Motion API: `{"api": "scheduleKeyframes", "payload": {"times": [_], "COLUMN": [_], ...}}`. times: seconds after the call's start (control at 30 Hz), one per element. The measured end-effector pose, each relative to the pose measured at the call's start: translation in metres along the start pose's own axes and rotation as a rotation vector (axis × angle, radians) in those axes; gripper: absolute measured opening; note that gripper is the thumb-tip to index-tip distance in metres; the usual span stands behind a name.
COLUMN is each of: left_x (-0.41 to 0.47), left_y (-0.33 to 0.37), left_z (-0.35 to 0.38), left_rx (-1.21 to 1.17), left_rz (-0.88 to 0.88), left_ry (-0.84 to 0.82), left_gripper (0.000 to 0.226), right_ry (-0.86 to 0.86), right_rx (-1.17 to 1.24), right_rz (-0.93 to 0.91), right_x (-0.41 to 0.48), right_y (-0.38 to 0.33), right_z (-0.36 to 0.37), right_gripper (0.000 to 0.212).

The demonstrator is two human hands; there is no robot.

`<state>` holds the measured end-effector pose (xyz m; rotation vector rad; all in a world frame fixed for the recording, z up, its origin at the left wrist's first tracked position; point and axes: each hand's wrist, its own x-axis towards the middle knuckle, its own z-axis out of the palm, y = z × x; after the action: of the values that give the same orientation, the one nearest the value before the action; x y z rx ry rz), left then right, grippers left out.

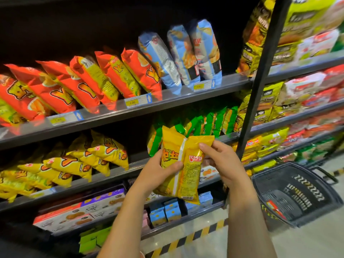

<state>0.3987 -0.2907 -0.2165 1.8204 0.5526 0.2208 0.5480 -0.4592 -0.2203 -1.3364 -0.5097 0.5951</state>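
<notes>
Both hands hold the yellow snack bag [181, 164] in front of the middle shelf [119, 172]. The left hand [158, 172] grips its left side; the right hand [221, 161] pinches the right edge. It looks light, crinkly, slippery and crushable, best held by the edges.

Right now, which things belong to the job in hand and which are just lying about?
In hand: yellow snack bag, held by left hand and right hand.
Lying about: shelved red bags, blue bags, green bags, yellow bags; black basket on the floor.
</notes>
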Motion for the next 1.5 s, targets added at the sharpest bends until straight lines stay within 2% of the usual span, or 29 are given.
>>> {"api": "scheduleKeyframes", "payload": {"times": [0.13,0.27,0.37,0.5,0.57,0.67,0.77,0.87,0.97,1.13,1.2,1.23,1.3,1.33,1.4,1.5], "left_x": [-0.008,-0.012,-0.014,-0.017,-0.020,-0.020,-0.020,-0.023,-0.023,-0.026,-0.025,-0.023,-0.016,-0.016,-0.018,-0.021], "left_y": [0.009,0.019,0.027,0.039,0.050,0.055,0.059,0.068,0.076,0.086,0.086,0.084,0.075,0.073,0.069,0.065], "left_z": [0.022,0.043,0.059,0.069,0.067,0.055,0.046,0.047,0.052,0.068,0.074,0.075,0.072,0.071,0.069,0.068], "left_rx": [-0.168,-0.348,-0.398,-0.436,-0.509,-0.620,-0.747,-0.759,-0.739,-0.445,-0.380,-0.342,-0.288,-0.313,-0.450,-0.723], "left_rz": [-0.016,-0.042,-0.082,-0.200,-0.247,-0.301,-0.334,-0.328,-0.332,-0.323,-0.315,-0.311,-0.322,-0.314,-0.324,-0.321], "left_ry": [0.080,0.174,0.225,0.145,0.073,0.118,0.162,0.149,0.112,-0.020,-0.033,-0.030,0.012,0.043,0.048,0.018], "left_gripper": [0.056,0.063,0.057,0.066,0.057,0.078,0.085,0.084,0.080,0.066,0.060,0.067,0.095,0.092,0.071,0.066], "right_ry": [0.008,-0.060,-0.170,-0.031,-0.010,0.031,0.019,0.001,0.032,0.078,0.069,0.054,0.018,0.012,-0.007,-0.034], "right_rx": [0.022,-0.041,-0.045,-0.121,0.014,0.292,0.621,0.774,0.690,0.207,0.094,0.089,0.143,0.166,0.245,0.400], "right_rz": [-0.025,0.037,0.081,0.076,0.118,0.286,0.464,0.479,0.436,0.263,0.234,0.241,0.254,0.253,0.236,0.201], "right_x": [-0.008,-0.020,-0.031,-0.037,-0.040,-0.045,-0.049,-0.052,-0.052,-0.053,-0.052,-0.052,-0.052,-0.053,-0.056,-0.059], "right_y": [-0.001,0.000,0.005,0.010,0.012,0.022,0.029,0.031,0.029,0.013,0.003,-0.002,-0.012,-0.017,-0.027,-0.035], "right_z": [-0.008,-0.008,0.000,-0.001,-0.010,-0.022,-0.026,-0.030,-0.033,-0.026,-0.019,-0.017,-0.019,-0.023,-0.034,-0.046], "right_gripper": [0.034,0.072,0.063,0.048,0.045,0.057,0.067,0.071,0.069,0.046,0.045,0.048,0.055,0.059,0.071,0.079]}}
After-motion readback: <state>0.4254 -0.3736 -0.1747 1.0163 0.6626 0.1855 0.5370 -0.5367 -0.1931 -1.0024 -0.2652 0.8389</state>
